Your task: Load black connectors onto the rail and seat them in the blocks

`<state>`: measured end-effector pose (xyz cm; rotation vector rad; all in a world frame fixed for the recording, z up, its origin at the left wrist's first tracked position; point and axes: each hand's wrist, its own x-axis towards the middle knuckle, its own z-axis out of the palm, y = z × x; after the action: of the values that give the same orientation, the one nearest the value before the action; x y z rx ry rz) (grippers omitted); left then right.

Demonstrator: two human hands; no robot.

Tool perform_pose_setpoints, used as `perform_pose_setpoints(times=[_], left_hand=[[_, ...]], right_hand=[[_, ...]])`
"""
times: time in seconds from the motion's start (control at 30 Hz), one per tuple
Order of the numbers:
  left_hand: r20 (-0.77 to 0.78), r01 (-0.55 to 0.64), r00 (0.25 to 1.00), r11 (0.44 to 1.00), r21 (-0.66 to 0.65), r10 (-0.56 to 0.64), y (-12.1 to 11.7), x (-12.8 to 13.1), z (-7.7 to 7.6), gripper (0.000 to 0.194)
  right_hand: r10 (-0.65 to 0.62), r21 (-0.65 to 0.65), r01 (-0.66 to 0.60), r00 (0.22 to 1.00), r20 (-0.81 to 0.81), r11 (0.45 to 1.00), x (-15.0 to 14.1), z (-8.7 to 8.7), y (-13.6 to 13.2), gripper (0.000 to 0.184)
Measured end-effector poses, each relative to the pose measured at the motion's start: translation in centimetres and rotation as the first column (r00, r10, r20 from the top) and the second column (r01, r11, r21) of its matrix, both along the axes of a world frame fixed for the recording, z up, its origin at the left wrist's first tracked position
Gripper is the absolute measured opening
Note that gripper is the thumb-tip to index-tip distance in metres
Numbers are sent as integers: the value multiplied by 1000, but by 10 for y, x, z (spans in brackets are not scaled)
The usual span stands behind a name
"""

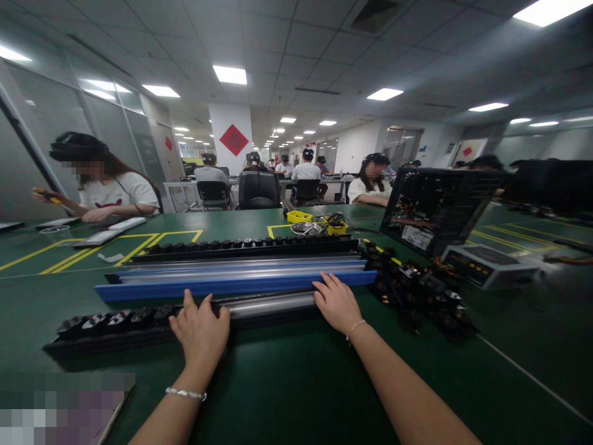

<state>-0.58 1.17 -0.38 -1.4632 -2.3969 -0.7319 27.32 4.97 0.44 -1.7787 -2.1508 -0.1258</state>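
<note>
My left hand (pixel 200 330) rests palm down on the near black rail (pixel 115 326), which is lined with small dark fittings; the fingers curl over its top edge. My right hand (pixel 336 301) lies with fingers stretched on the silver metal rod (pixel 271 303) that sits in the same rail. Just beyond both hands runs a long blue and silver strip (pixel 231 278). A second black rail with fittings (pixel 241 247) lies behind it.
A heap of black fittings (pixel 417 290) lies at the right. An open computer case (pixel 435 210) and a flat white device (pixel 486 264) stand further right. Yellow trays (pixel 299 216) and a metal bowl (pixel 306 228) sit behind. Other people work at the left and at distant tables.
</note>
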Motion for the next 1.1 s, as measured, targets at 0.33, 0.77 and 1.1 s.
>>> perform_pose_setpoints(times=[0.33, 0.77, 1.1], left_hand=[[-11, 8, 1000, 1000, 6, -7, 2, -1, -3, 46], [-29, 37, 999, 999, 18, -36, 1, 4, -2, 45], [-56, 77, 996, 997, 7, -76, -1, 9, -3, 45]], right_hand=[[2, 9, -2, 1000, -2, 1000, 0, -1, 0, 43], [-8, 0, 8, 1000, 2, 1000, 0, -1, 1, 43], [-12, -11, 12, 1000, -3, 1000, -1, 0, 0, 43]])
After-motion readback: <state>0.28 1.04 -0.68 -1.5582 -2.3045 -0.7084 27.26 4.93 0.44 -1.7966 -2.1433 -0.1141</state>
